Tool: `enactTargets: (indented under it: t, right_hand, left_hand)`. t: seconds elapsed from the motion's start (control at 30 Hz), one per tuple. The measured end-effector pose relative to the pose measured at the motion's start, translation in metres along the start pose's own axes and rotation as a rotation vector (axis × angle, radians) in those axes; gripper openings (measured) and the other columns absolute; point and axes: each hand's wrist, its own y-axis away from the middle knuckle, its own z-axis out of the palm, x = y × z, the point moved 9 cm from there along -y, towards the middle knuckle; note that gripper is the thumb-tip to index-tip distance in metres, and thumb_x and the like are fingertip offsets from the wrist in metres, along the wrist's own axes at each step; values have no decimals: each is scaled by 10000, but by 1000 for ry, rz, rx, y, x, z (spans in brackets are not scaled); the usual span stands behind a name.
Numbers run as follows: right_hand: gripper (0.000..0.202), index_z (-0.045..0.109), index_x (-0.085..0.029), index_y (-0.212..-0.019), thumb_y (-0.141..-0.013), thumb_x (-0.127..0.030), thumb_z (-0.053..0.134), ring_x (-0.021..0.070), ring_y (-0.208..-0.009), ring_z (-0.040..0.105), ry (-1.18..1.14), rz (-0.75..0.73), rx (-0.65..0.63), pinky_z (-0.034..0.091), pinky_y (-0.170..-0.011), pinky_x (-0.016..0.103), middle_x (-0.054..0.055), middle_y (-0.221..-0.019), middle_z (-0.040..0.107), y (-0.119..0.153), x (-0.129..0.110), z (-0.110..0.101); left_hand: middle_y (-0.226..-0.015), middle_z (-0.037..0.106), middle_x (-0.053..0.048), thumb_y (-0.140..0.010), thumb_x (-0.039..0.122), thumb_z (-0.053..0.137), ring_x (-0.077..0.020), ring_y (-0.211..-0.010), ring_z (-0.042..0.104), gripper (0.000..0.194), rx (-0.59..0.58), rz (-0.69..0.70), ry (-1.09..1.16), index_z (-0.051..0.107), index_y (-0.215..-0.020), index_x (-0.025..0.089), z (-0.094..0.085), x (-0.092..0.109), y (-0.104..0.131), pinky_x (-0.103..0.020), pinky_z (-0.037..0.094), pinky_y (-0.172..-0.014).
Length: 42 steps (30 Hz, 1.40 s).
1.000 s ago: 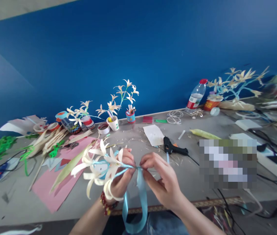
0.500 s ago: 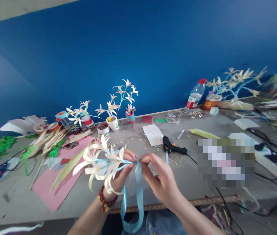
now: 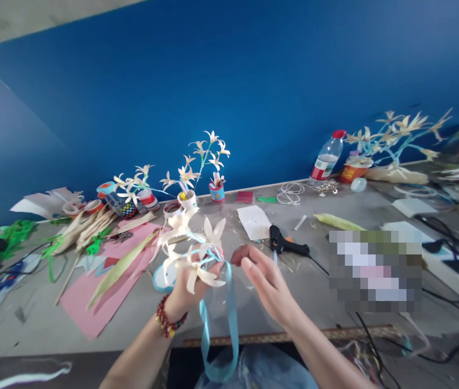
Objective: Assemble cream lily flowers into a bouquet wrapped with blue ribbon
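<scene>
My left hand (image 3: 197,281), with a beaded bracelet at the wrist, is closed round the blue-wrapped stems of a bunch of cream flowers (image 3: 197,259). The blossoms hide part of its fingers. A light blue ribbon (image 3: 231,313) hangs in a loop from the stems, down past the table's front edge. Just right of the ribbon's top is my right hand (image 3: 264,281), its fingers bent and a small gap between them and the stems. Whether its fingertips hold anything is too small to tell.
A black glue gun (image 3: 288,245) lies beyond my right hand, near white paper (image 3: 254,222). Pink paper (image 3: 87,308) and husks (image 3: 122,265) lie left. Potted flowers (image 3: 189,201) and a bottle (image 3: 326,159) stand by the wall. Cables (image 3: 452,292) cross the right side.
The flower bunch has turned, its blossoms now nearer the stem ends and over my left hand. My right hand has moved slightly away from the stems, and its fingers have shifted.
</scene>
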Motion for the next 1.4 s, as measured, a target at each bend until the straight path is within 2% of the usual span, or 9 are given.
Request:
enactTargets:
  t: [0.13, 0.33, 0.5, 0.8, 0.9, 1.0, 1.1, 1.23, 1.4]
  right_hand:
    - [269, 526, -203, -781, -859, -393, 699, 171, -756, 514, -59, 5, -40, 412, -687, 282, 16, -810, 552, -1, -2, 4]
    - [421, 451, -222, -826, -829, -535, 733, 53, -454, 251, -622, 438, -246, 204, -448, 194, -112, -573, 354, 8, 23, 10]
    - [380, 529, -190, -811, -839, -502, 743, 51, -485, 248, -504, 442, -380, 153, -437, 210, -86, -607, 391, 12, 18, -7]
    - [371, 526, -198, -843, -828, -492, 751, 49, -457, 241, -494, 410, -559, 174, -422, 203, -99, -595, 390, 28, 39, -1]
    - [256, 541, -210, -956, -919, -441, 645, 76, -492, 388, -317, 276, -485, 320, -463, 201, -72, -647, 465, 28, 41, -2]
    - [249, 557, -225, -1134, -906, -265, 649, 193, -875, 636, 73, -47, -236, 520, -768, 328, 61, -1013, 644, 25, 17, -18]
    - [449, 530, -245, -1257, -842, -163, 681, 303, -1172, 585, 302, -395, 56, 492, -971, 486, 141, -1266, 600, 35, -22, -30]
    - [469, 571, -261, -1262, -837, -73, 636, 291, -1099, 633, 325, -605, 125, 516, -961, 510, 131, -1195, 654, 43, -45, -18]
    - [372, 648, -256, -1170, -872, -41, 590, 254, -935, 681, 222, -628, 123, 565, -823, 436, 108, -1052, 706, 40, -46, -11]
  left_hand:
    - [-723, 684, -64, -672, 203, 812, -260, -731, 651, 110, -114, -12, -60, 721, -734, 200, 0, 3, -5, -378, 533, -748]
    - [-802, 674, -42, -776, 237, 736, -168, -711, 594, 100, -439, -96, 14, 704, -836, 164, 12, 27, -17, -278, 474, -666]
    - [-764, 632, -27, -763, 266, 756, -142, -681, 535, 134, -620, -270, 144, 704, -823, 158, 25, 29, -10, -266, 413, -637]
    - [-751, 615, -30, -684, 275, 856, -119, -646, 509, 219, -549, -398, 513, 706, -759, 135, 47, 15, 11, -250, 394, -611]
    - [-765, 623, -26, -708, 244, 850, -107, -655, 535, 188, -462, -435, 628, 710, -769, 133, 47, 6, 14, -229, 411, -627]
    - [-771, 655, -28, -712, 219, 853, -118, -694, 595, 178, -346, -456, 642, 725, -797, 129, 41, -4, 15, -228, 450, -678]
    - [-787, 695, -33, -704, 207, 860, -129, -724, 639, 189, -245, -460, 612, 745, -830, 127, 37, -8, 17, -235, 480, -719]
    - [-766, 726, -39, -667, 222, 885, -152, -739, 668, 241, -199, -467, 641, 766, -860, 139, 44, -8, 21, -267, 508, -770]
    - [-760, 719, -42, -646, 233, 901, -151, -746, 641, 252, -154, -446, 667, 767, -835, 134, 48, -5, 24, -267, 487, -773]
